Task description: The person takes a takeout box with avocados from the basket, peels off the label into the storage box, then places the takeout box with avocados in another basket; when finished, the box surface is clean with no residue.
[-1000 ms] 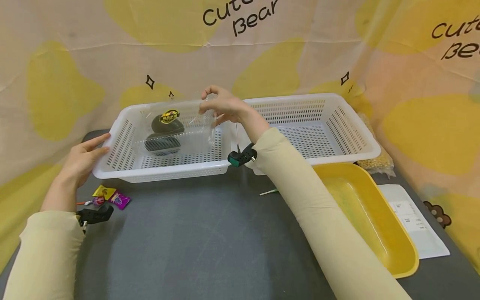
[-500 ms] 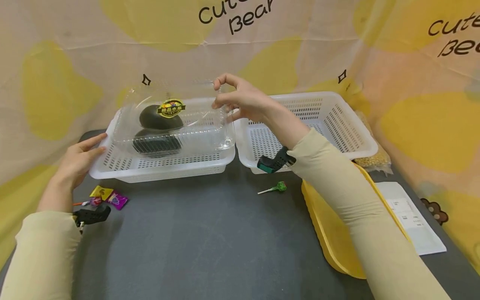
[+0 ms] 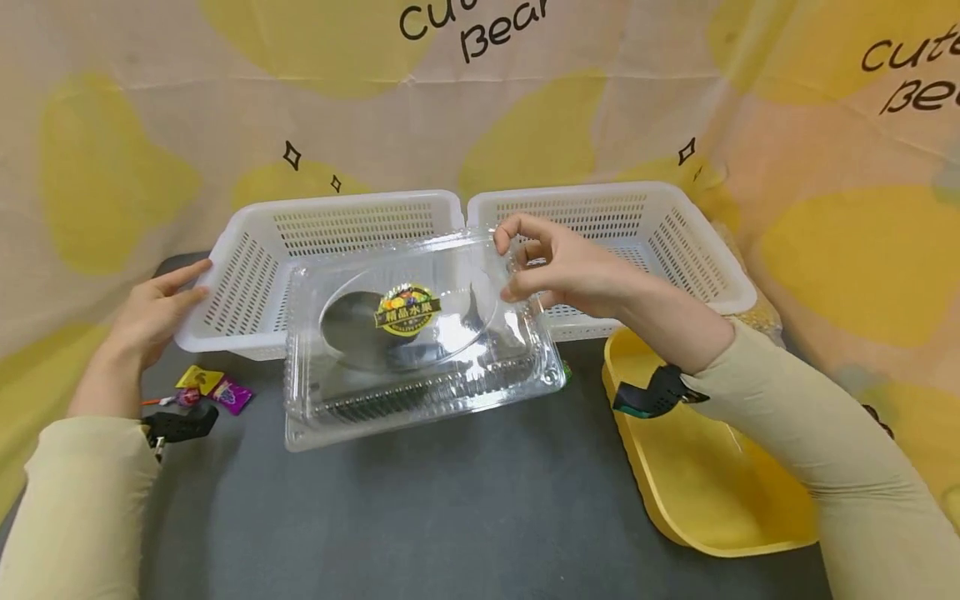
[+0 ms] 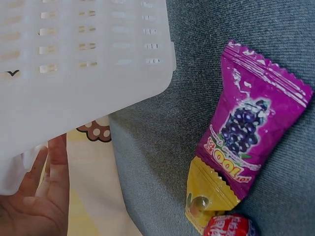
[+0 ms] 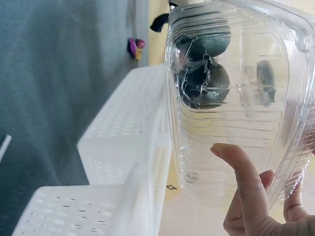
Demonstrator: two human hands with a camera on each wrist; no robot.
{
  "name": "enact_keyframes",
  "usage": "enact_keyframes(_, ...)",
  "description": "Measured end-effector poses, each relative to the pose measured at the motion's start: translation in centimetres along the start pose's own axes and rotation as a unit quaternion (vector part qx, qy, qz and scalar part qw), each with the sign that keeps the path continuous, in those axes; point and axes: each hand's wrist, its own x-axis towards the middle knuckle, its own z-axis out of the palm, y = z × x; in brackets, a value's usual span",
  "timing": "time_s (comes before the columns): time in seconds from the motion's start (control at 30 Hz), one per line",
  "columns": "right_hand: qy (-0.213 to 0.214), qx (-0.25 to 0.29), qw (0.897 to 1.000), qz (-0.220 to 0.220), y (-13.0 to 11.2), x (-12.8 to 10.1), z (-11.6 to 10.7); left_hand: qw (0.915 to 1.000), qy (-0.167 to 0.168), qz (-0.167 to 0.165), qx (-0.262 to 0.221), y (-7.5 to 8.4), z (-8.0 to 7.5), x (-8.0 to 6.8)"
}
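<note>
My right hand (image 3: 573, 271) grips the right edge of a clear plastic fruit box (image 3: 420, 392). The box hangs tilted above the table, in front of the left white basket (image 3: 345, 200) and overlapping it in the head view. Dark, rounded fruits (image 5: 209, 83) show through its wall in the right wrist view; their kind is unclear. A round fruit label sits on the lid. My left hand (image 3: 150, 317) touches the left rim of that basket, fingers fairly straight. Below that hand lie a purple candy packet (image 4: 253, 123), a yellow packet (image 4: 209, 189) and a red-wrapped lollipop (image 4: 230, 226).
A second white basket (image 3: 577, 190) stands beside the first at the back. At the right is a yellow tray (image 3: 637, 467). A bag of yellow grains (image 3: 763, 315) lies behind it. The box almost hides a green lollipop (image 3: 567, 371). A patterned cloth (image 3: 450, 125) hangs behind.
My right hand has lifted the fruit box out of the left basket and brought it rightward and nearer. The left hand stays at the basket's rim.
</note>
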Motion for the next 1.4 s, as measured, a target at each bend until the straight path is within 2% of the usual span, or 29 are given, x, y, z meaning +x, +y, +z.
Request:
enact_keyframes(0.3,-0.042,-0.02,0.998,0.047,2.8,-3.4,0.6,1.0,-0.001,0.007,0.004,-0.2,-0.1,0.2)
enact_keyframes(0.57,-0.065,-0.056,0.995,0.057,5.0,-5.6,1.1,0.9996,0.011,0.009,-0.023,-0.3,0.0,0.5)
enact_keyframes(0.9,-0.045,-0.03,0.989,0.135,7.3,-6.7,0.9,0.9999,0.006,0.003,-0.012,-0.1,0.1,0.6)
enact_keyframes(1.2,-0.07,-0.071,0.979,0.176,7.7,-6.5,0.1,0.9999,0.005,-0.007,0.008,0.1,0.0,0.3)
enact_keyframes(1.4,-0.08,-0.104,0.974,0.182,7.7,-6.6,0.0,0.9996,0.006,-0.004,0.027,0.4,0.1,0.1)
